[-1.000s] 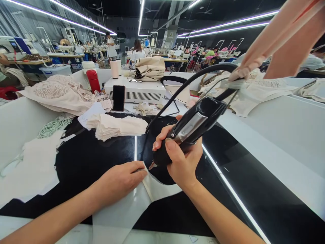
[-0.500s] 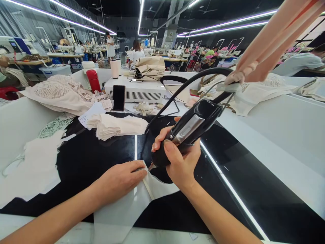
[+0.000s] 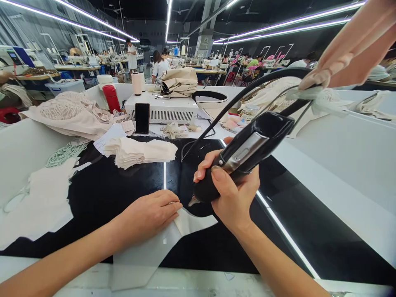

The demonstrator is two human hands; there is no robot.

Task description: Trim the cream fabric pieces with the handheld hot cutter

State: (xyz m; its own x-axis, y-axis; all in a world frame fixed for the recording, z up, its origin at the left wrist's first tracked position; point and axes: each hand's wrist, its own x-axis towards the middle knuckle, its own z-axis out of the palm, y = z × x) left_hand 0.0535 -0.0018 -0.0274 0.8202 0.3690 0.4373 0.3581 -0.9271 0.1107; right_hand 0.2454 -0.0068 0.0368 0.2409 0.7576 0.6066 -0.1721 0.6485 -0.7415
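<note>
My right hand (image 3: 230, 194) grips a black hand-held cutting tool (image 3: 247, 152) with a silver panel and a thick black cable; its metal tip touches the edge of a white fabric piece (image 3: 148, 251) on the glossy black table top (image 3: 123, 185). My left hand (image 3: 150, 214) lies flat on that fabric, fingers together, pressing it down just left of the tool's tip. A curved cut edge of the fabric shows under the tool.
A stack of cream fabric pieces (image 3: 139, 152) lies behind my left hand. A white machine box (image 3: 163, 109), a phone (image 3: 142, 118) and a red bottle (image 3: 110, 98) stand farther back. White cut fabric (image 3: 37, 202) lies at left. Other people work at far benches.
The tool and my right hand have shifted slightly right and up along the fabric edge. My left hand stays pressed on the fabric.
</note>
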